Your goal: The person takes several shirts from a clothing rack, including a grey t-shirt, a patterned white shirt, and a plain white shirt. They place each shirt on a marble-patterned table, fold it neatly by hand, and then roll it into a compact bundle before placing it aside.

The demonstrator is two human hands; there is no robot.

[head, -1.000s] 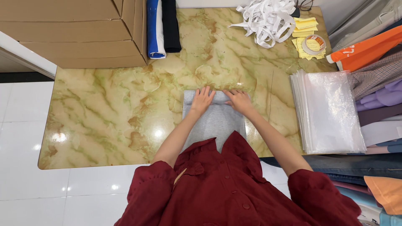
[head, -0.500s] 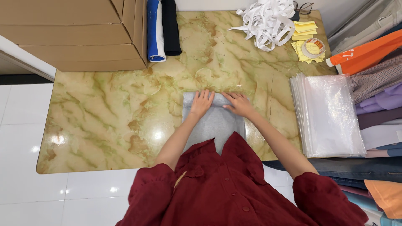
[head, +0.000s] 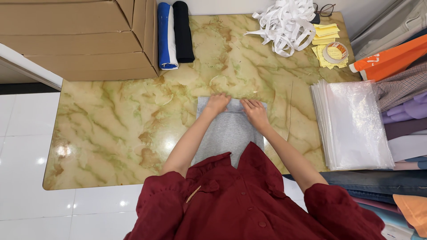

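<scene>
Squarely in the middle of the frame, a folded grey garment [head: 229, 133] lies flat on the marbled yellow-green table [head: 120, 129], its near end hidden under the person's dark red shirt [head: 240, 204]. Both hands rest at the garment's far edge, side by side and almost touching. The left hand [head: 217, 104] lies palm down with fingers together, pressing the cloth; its grip is flat and open, closed around nothing. The right hand [head: 255, 112] does the same just beside it, fingers stretched and laid on the fabric, holding nothing.

At the right of the frame a stack of clear plastic bags [head: 353, 124] sits on the table edge, with folded clothes [head: 404, 111] in purple, orange and check beyond it. In the upper right lie a heap of white straps [head: 284, 24], yellow paper slips [head: 326, 32] and a roll of tape [head: 336, 52]. Upper left holds cardboard boxes [head: 75, 38], and beside them a blue roll of cloth [head: 167, 35] and a black roll [head: 183, 31].
</scene>
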